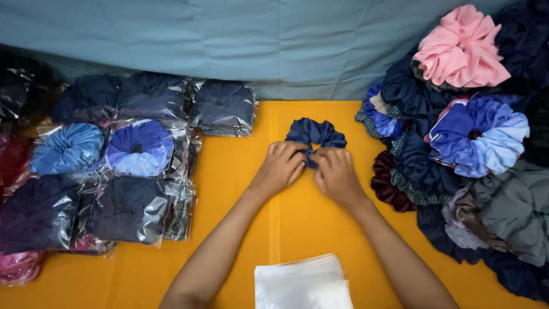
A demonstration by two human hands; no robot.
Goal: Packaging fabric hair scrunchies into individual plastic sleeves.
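Along the far edge of the orange tabletop (pixel 240 189) I see a pale blue cloth backdrop (pixel 257 40) hanging behind everything. On the right edge sits the biggest mass: a loose heap of unbagged scrunchies (pixel 474 189), mostly dark navy and grey, with a pink scrunchie (pixel 460 48) on top near the far right corner and a blue-and-lilac scrunchie (pixel 480 134) just below it; a maroon one (pixel 389 183) lies at the heap's inner fringe. On the left edge I see the next largest group, scrunchies sealed in clear plastic bags (pixel 114 171), overlapping one another in rough rows; among them I make out a light blue one (pixel 68 149) and a purple-and-blue one (pixel 140 147), the rest dark. At the near edge, about the middle, lies a flat stack of empty clear bags (pixel 302 283), cut off by the frame.

In the middle of the tabletop, nearer the far edge, rests the navy scrunchie (pixel 315 133). My left hand (pixel 279 167) and my right hand (pixel 336 174) meet at its near side, knuckles up, fingertips curled in and pinching its fabric between them. Both forearms reach in from the near edge. The scrunchie's far half shows free above my fingers; the part under them I cannot see.
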